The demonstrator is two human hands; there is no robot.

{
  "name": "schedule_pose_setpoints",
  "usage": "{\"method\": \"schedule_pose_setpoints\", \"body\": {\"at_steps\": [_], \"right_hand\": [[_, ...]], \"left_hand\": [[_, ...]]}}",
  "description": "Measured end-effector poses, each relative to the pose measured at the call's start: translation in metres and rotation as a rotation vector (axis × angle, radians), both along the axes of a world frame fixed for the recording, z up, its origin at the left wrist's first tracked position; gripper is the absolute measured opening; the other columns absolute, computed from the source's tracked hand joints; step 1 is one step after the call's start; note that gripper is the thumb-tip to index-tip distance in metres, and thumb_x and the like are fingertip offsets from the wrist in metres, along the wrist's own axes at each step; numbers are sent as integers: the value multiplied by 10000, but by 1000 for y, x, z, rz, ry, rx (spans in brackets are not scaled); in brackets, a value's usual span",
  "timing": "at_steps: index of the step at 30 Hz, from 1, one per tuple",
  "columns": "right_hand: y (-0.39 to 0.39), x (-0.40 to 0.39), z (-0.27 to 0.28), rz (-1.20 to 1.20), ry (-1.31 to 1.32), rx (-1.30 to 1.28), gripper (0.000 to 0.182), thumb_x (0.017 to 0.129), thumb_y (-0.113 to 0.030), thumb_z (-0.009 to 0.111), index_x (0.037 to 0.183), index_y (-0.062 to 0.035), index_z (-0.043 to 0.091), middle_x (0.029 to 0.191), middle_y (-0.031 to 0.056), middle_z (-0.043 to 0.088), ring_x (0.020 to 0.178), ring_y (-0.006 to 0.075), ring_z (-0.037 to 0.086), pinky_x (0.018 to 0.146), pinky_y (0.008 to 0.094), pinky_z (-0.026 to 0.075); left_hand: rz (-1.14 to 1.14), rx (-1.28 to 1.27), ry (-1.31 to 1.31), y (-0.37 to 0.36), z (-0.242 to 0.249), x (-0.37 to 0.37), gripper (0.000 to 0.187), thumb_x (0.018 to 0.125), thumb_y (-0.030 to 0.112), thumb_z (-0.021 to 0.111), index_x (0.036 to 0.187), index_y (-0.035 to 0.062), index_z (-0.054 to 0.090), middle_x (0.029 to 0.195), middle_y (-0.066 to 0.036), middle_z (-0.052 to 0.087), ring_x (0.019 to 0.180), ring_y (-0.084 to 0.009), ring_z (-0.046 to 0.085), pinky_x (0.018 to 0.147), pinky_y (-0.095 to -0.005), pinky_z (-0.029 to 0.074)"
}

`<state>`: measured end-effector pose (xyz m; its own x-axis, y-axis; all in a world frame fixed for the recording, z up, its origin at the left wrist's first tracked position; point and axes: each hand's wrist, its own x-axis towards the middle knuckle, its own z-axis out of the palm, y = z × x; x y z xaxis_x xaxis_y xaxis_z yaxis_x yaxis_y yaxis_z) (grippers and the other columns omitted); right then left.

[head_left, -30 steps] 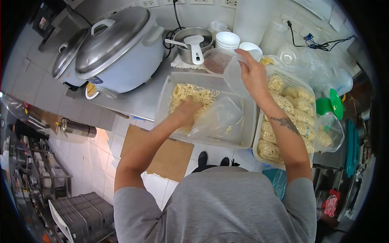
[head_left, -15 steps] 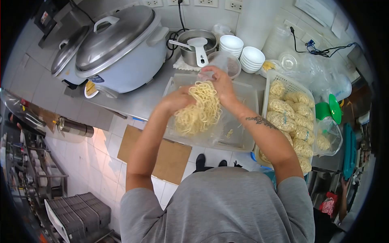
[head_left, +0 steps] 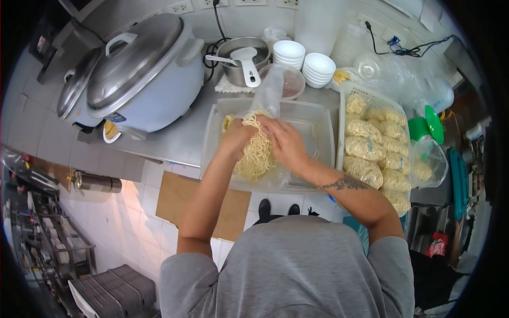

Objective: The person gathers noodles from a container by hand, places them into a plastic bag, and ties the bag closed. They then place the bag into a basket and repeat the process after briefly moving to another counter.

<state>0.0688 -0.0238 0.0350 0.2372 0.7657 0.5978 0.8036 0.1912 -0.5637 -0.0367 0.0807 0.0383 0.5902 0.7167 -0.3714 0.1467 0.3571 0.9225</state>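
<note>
A loose bundle of yellow noodles (head_left: 258, 160) hangs between my hands over a clear plastic tub (head_left: 330, 159). My left hand (head_left: 237, 140) curls around the left side of the noodles. My right hand (head_left: 288, 143) presses on them from the right, its fingers bent inward near the left fingertips. Just beyond the fingers lies a clear plastic bag (head_left: 269, 91), its near end at the top of the noodles. Which fingers touch the bag's edge is hidden. More noodles (head_left: 227, 123) show in the tub by its left wall.
Right of the tub, a white basket (head_left: 343, 114) holds several bagged noodle portions (head_left: 366, 148). Behind stand a metal pot (head_left: 233, 78) with a white rice paddle (head_left: 249, 69) and stacked white bowls (head_left: 318, 70). A large rice cooker (head_left: 159, 95) is at left.
Both hands have come closer together around the noodles, with the right hand lower and nearer. The bag now stretches away beyond the fingers, and the noodle bundle hangs narrower.
</note>
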Motion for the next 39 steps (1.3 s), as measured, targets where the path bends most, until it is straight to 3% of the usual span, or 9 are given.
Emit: {"method": "schedule_pose_setpoints", "body": {"at_steps": [5,8,14,17,23,29,31,34,39], "right_hand": [[-15,-4,12,-17,373,-228,279,862,-39,511,1134,-82,466,827,158,614,755,339,597,657,397,463],[-19,7,13,74,423,-218,272,864,-30,499,1126,-74,442,759,132,580,669,289,571,620,353,449],[-23,21,21,284,551,-314,331,815,-16,485,1143,-52,471,637,51,455,567,155,460,563,310,399],[-22,30,31,264,601,-387,374,814,-22,482,1186,-48,488,647,21,439,584,122,439,565,293,386],[-22,20,56,300,378,-476,408,821,-29,492,1226,-67,518,645,-38,393,593,75,381,551,249,355],[-14,29,43,304,691,-468,385,809,-48,519,1193,-35,540,678,-21,488,641,66,461,584,244,387],[-14,32,42,242,948,-478,377,802,-67,537,1175,-10,544,725,-8,560,693,69,513,612,249,411],[-7,53,19,6,491,-478,366,737,-95,544,1059,74,585,823,222,643,780,295,640,703,343,490],[1,62,20,-76,-73,-677,222,720,-69,577,901,39,645,891,235,640,836,366,629,743,409,502]], "left_hand": [[12,-709,-708,-4,9,-23,423,734,9,464,1135,-124,475,1049,-211,589,903,-319,629,761,-419,550],[-77,-716,-851,-16,10,-27,464,701,-14,444,1155,-106,473,1082,-208,581,1009,-312,587,868,-386,505],[79,-191,-567,-49,-2,-16,523,712,-81,462,1233,-36,450,1139,-161,567,1003,-308,593,803,-349,506],[-15,522,-272,-54,-10,-4,408,760,-52,492,1165,-18,529,1073,-162,608,990,-289,599,847,-345,467],[-351,1166,54,-34,-29,9,110,754,24,562,836,0,632,746,-221,621,686,-348,630,587,-420,483],[-440,1189,507,-35,-2,28,153,766,140,615,842,8,635,752,-186,639,708,-304,640,603,-398,476],[-590,875,208,-31,23,21,225,766,192,649,914,22,641,844,-196,643,814,-294,636,691,-380,483],[-519,886,-54,-14,31,0,364,762,262,691,1030,26,619,989,-198,626,973,-291,597,812,-356,467],[-497,1131,378,-13,-34,-21,538,727,310,726,1151,25,557,1081,-206,589,998,-322,590,849,-397,474]]}}
